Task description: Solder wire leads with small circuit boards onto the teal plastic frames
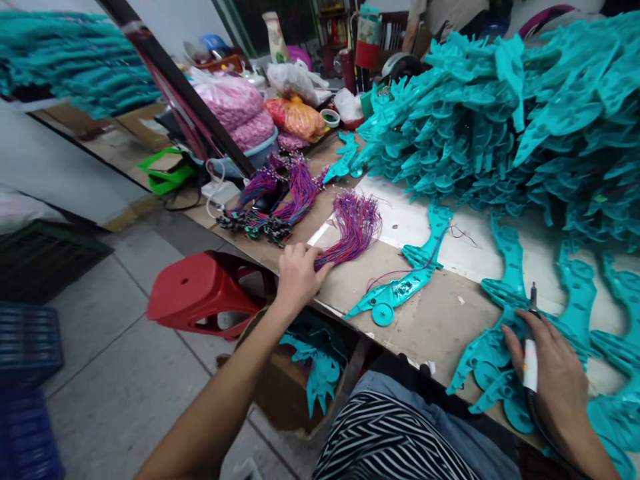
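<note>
At the table's near edge, my left hand [301,275] closes its fingers and thumb around the near end of a bundle of thin red, blue and purple wires [353,230]. The wires' far ends fan out across the table. In my right hand [555,367] is a soldering iron [531,365] with a white handle, its metal tip pointing away from me and its black cable trailing back. That hand rests over turquoise plastic parts [493,350]. Between my hands lies one turquoise part [413,283] with a few wires across it.
A tall heap of turquoise parts [480,127] covers the back right. More wire bundles [300,193] lie at the left, beside a white power strip [220,192] and a dark post [185,93]. Below are a red stool [187,287] and a cardboard box [280,393].
</note>
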`<state>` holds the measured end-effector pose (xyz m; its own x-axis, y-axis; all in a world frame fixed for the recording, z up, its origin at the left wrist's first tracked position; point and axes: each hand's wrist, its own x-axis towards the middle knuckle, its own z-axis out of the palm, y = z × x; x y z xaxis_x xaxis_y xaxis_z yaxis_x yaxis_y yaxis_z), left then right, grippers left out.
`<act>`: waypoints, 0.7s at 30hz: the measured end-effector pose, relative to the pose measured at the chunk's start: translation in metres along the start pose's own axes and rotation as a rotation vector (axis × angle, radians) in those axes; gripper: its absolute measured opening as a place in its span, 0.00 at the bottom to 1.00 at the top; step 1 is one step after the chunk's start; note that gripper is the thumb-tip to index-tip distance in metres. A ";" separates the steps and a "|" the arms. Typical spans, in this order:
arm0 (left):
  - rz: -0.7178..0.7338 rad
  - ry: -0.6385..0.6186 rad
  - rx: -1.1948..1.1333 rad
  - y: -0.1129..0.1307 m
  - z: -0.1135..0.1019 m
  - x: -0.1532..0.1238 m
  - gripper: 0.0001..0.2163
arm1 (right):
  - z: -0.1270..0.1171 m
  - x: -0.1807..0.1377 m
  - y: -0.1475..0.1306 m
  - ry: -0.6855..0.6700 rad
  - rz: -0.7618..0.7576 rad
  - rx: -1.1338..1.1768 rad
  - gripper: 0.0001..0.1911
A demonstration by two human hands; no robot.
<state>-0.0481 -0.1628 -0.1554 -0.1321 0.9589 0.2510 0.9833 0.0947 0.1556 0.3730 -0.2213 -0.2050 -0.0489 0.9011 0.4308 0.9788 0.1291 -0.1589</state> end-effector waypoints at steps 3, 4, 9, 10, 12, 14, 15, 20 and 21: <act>-0.002 -0.174 0.087 -0.015 -0.003 0.014 0.10 | 0.001 0.000 0.000 0.011 0.016 0.001 0.29; -0.027 -0.214 0.070 -0.017 -0.003 0.018 0.09 | 0.002 0.000 0.001 0.015 0.018 -0.003 0.29; -0.265 -0.142 -0.400 -0.023 -0.018 0.037 0.11 | 0.005 -0.001 0.004 0.038 -0.017 -0.033 0.28; -0.301 -0.153 -0.538 -0.025 -0.023 0.041 0.12 | 0.005 -0.001 0.005 0.048 -0.022 -0.040 0.28; -0.327 -0.302 -0.704 -0.029 -0.031 0.048 0.12 | 0.006 -0.002 0.007 0.064 -0.028 -0.043 0.27; -0.297 -0.443 -0.608 -0.034 -0.036 0.055 0.10 | 0.007 -0.002 0.008 0.065 -0.027 -0.035 0.27; -0.272 -0.437 -0.488 -0.037 -0.037 0.058 0.09 | 0.007 -0.002 0.008 0.064 -0.025 -0.029 0.27; -0.291 -0.134 -0.180 -0.053 -0.037 0.062 0.09 | 0.007 -0.002 0.008 0.055 -0.016 -0.026 0.26; -0.309 -0.141 -0.216 -0.055 -0.037 0.061 0.10 | 0.006 -0.003 0.007 0.056 -0.015 -0.030 0.25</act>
<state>-0.1149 -0.1194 -0.1130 -0.3843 0.9227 0.0293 0.8488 0.3406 0.4044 0.3790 -0.2200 -0.2130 -0.0529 0.8744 0.4823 0.9836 0.1290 -0.1260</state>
